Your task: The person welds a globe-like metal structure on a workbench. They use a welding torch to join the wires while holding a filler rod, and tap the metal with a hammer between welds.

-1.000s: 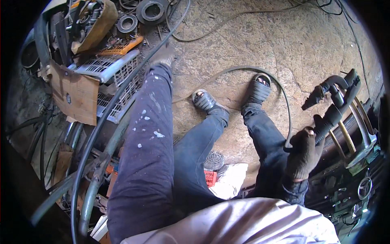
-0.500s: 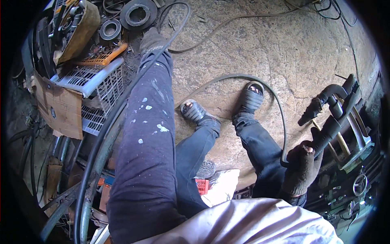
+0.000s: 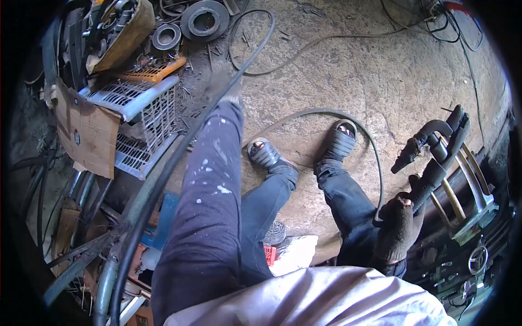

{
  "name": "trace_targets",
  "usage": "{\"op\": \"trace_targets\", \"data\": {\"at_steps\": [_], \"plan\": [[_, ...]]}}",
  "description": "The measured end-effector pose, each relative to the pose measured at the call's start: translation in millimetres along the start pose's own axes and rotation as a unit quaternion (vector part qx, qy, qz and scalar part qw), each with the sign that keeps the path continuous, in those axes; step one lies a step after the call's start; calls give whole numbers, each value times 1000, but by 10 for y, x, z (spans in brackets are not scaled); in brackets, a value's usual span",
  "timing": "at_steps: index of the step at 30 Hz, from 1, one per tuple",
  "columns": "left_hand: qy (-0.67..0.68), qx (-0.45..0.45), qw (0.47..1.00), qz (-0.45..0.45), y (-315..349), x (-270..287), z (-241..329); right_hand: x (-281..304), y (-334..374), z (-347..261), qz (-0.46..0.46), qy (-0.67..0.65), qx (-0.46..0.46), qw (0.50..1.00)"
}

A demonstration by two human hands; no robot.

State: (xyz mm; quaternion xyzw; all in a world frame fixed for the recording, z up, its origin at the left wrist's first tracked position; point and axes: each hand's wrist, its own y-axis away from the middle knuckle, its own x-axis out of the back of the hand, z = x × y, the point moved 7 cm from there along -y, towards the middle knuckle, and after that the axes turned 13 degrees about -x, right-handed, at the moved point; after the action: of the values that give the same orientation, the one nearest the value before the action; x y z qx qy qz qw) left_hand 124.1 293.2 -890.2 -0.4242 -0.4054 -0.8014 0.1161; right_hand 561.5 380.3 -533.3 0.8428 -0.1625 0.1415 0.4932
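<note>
My left hand, in a grey glove, is stretched out low over the floor beyond a paint-spotted dark sleeve. Motion smears its fingers, so what they hold, if anything, cannot be made out. A thick dark cable crosses in front of that hand and wrist. On the right, my right hand, in a brown-grey glove with bare fingertips, is closed around the handle of a black welding electrode holder. Its hooked part points left, and a thin rod sticks out near its far end. Another cable loops from this hand over the floor.
Ring-shaped metal discs and scraps lie at the upper left. Below them stands a white plastic crate with a cardboard sheet against it. Metal tubes rise at lower left. A metal frame stands at right. My sandalled feet are on the floor.
My left hand has drawn back toward me from beside the metal discs and is now blurred. The view has shifted slightly left. My right hand keeps its hold on the electrode holder.
</note>
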Motion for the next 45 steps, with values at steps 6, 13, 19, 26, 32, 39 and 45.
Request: {"op": "trace_targets", "data": {"at_steps": [6, 13, 19, 26, 32, 39, 45], "plan": [[-17, -8, 999, 34, -215, 266, -258, 33, -23, 69, -27, -7, 1, 1000], [-38, 1, 999, -29, -526, 244, -267, 50, -61, 68, -35, -21, 7, 999], [-48, -6, 999, -15, -528, 163, -142, 72, -94, 93, -36, -22, -10, 999], [-60, -12, 998, 28, -602, 20, 62, 96, -110, 101, -41, -30, -23, 998], [-47, 2, 998, 34, -573, 12, -13, 74, -132, 84, -49, -23, -33, 998], [-14, 52, 995, 83, -230, -288, -69, 66, -168, 82, -65, 0, -46, 997], [503, 181, 845, 35, 664, -707, 203, 111, -194, 65, -52, -7, -38, 998]]}}
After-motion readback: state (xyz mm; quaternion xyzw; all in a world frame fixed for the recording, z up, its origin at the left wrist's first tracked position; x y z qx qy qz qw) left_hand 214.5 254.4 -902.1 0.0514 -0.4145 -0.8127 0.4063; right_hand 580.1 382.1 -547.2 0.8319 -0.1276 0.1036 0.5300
